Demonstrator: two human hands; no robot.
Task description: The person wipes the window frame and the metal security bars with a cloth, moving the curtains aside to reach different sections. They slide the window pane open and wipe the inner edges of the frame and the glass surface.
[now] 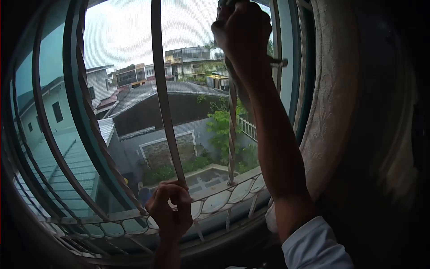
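Note:
My left hand (172, 205) is closed at the foot of a flat metal bar (165, 103) of the window grille, by the scrolled lower rail (215, 199). Its fingers are curled, and the bar's lower end runs down to them. Raised high at the top, my right hand (244, 27) is closed near the upper part of a twisted bar (232, 134). The hand is dark against the sky, and what its fingers hold cannot be made out. Behind the right forearm a small dark rod-like piece (277, 62) sticks out to the right.
More twisted and flat bars (92, 112) stand on the left. A textured curtain (329, 89) hangs at the right edge of the window. Outside are roofs (168, 94), houses (188, 62), a grey wall and green plants (221, 130).

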